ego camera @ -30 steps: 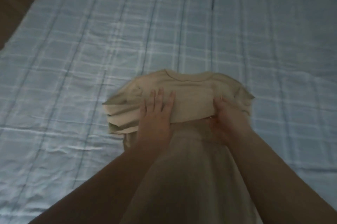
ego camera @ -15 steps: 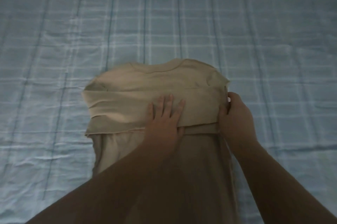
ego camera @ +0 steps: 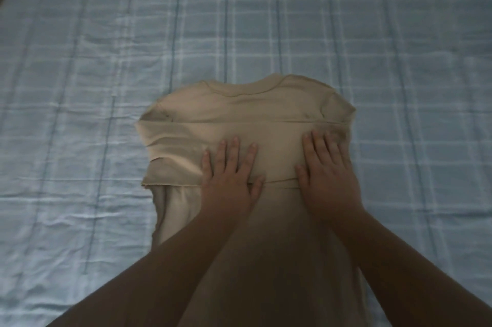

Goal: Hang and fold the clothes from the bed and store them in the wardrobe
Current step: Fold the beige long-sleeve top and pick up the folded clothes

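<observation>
- The left hand (ego camera: 229,180) lies flat with straight fingers on the beige shirt (ego camera: 239,113), pressing the edge of the folded band; it grasps nothing.
- The right hand (ego camera: 326,175) is also released and flat, its fingers spread on the right end of the same band, near the shirt's side edge.
- The shirt lies in the middle of the bed (ego camera: 80,87), collar away from the person; the sleeves are tucked in, one band is folded across the chest, and the lower part runs toward the person under the forearms.
- As I judge it, the folding of this shirt is about half done; the long lower part is not yet folded up, and storing in the wardrobe is left; no wardrobe or hanger is in view.
- The shirt looks like soft, thin knit with a ribbed round neck; it creases easily at the left; the bed sheet is pale blue with a checked pattern and small wrinkles.
</observation>
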### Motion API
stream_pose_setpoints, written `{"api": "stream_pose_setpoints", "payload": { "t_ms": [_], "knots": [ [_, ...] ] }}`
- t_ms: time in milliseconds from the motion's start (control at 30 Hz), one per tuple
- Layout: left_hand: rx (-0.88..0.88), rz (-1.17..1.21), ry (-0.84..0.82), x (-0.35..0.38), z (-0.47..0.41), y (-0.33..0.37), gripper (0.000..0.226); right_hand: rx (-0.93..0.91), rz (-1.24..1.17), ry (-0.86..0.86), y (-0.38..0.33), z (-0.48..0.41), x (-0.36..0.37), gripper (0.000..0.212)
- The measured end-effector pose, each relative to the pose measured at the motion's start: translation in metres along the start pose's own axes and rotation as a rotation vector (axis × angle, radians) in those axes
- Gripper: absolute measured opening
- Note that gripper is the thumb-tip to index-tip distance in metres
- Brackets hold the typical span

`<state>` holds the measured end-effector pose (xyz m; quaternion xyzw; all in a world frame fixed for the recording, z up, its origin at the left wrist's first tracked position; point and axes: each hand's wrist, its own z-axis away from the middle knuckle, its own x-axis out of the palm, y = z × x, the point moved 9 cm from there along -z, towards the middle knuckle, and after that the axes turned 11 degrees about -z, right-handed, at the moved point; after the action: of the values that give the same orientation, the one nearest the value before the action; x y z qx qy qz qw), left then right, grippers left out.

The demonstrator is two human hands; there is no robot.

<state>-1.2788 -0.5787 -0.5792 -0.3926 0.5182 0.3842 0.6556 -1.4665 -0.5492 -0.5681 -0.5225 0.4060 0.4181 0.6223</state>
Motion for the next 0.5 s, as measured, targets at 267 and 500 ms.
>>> {"api": "stream_pose_setpoints", "payload": {
  "t_ms": [267, 500],
  "knots": [
    [0.004, 0.042, -0.039, -0.004, 0.035, -0.004, 0.065, 0.030, -0.145, 0.112, -0.017, 0.039, -0.019, 0.054],
    [0.039, 0.064, -0.147, 0.007, 0.164, -0.032, 0.063, 0.045, -0.164, 0.110, -0.044, 0.184, -0.002, 0.052]
  ]
}}
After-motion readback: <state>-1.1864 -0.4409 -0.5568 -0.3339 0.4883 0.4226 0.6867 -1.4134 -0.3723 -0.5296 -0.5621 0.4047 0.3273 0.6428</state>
